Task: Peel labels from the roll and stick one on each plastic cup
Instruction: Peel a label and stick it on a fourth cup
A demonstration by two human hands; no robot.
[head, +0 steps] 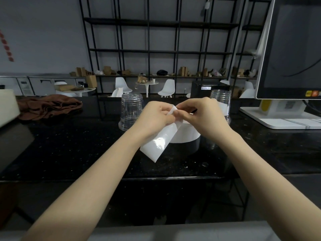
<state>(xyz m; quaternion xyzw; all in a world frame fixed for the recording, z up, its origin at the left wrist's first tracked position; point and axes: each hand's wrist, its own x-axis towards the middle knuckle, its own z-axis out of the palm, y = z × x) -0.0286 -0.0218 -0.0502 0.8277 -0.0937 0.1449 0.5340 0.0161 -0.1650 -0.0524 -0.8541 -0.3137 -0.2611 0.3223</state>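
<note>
A white label roll (186,133) lies flat on the black counter (78,145). A glossy strip of backing paper (156,145) hangs from my hands toward me. My left hand (155,117) pinches the strip near its top. My right hand (203,114) pinches a white label corner (173,108) at the same spot. A clear plastic cup (131,110) stands upside down behind my left hand, bare of any label. A second upside-down cup (223,103) behind my right hand carries a white label on its side.
A brown cloth (50,106) lies bunched at the left on the counter. A white point-of-sale screen (291,49) on its base (281,119) stands at the right. A pale box (7,106) sits at the far left edge. Black shelving and white chairs fill the background.
</note>
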